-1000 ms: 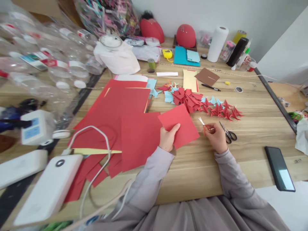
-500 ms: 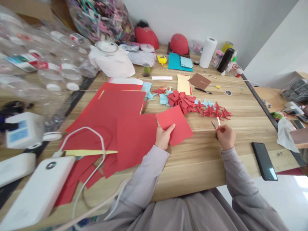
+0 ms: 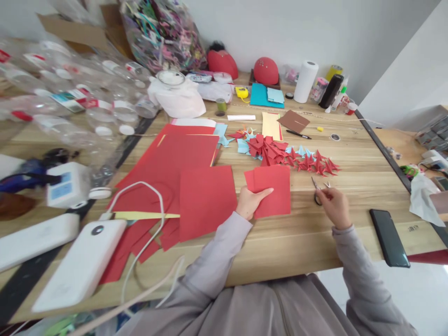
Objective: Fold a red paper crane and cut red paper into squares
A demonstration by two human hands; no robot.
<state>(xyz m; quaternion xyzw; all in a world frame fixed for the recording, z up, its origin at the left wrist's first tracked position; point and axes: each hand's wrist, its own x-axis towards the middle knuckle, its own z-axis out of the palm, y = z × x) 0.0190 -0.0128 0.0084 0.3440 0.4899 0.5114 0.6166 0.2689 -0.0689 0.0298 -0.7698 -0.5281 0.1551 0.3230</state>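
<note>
In my left hand (image 3: 249,203) are square pieces of red paper (image 3: 275,205), with the thumb pressed across the front. A corner of another red piece shows behind the front one, at its left. My right hand (image 3: 335,206) has its fingers pinched at the dark handle of small scissors (image 3: 317,190), whose blades point away from me at table level. A small pale pronged item (image 3: 327,185) shows just beyond those fingers; its kind is unclear. Between my hand and the paper pile lies a larger red sheet (image 3: 206,200).
Red folded paper cranes (image 3: 268,148) lie beyond my hands, with light blue ones among them. Large red sheets (image 3: 185,149) are stacked at left. A white power bank (image 3: 82,263) with a cable sits front left, near plastic bottles (image 3: 101,114). At right is a phone (image 3: 389,238).
The red paper in my left hand has turned more square to me and moved slightly right, exposing a second piece behind. My right hand has drawn back slightly at the scissors. The view has shifted.
</note>
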